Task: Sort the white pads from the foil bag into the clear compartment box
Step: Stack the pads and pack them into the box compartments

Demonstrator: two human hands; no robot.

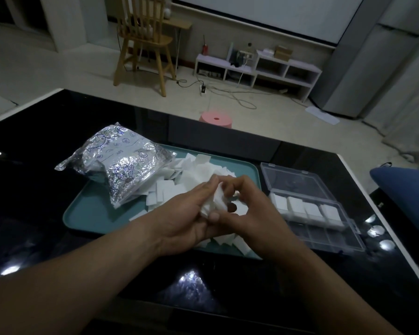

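**A:** Where were the pads at that moment?

**B:** A small stack of white pads was held over the teal tray. The left grip curled under it and the right grip pinched its top. A loose pile lay on the tray against the foil bag.

**A:** How should the stack have been squared?

**B:** I'd have tapped the edges flush with light pressure, since soft pads probably bow. Then it could go into an empty near cell of the clear compartment box, because the far row was already filled.

**A:** Was there room to move?

**B:** The path right looked open, with only the tray rim and box wall to clear. The box sat near the right edge of the table, so a nudge seemed risky.
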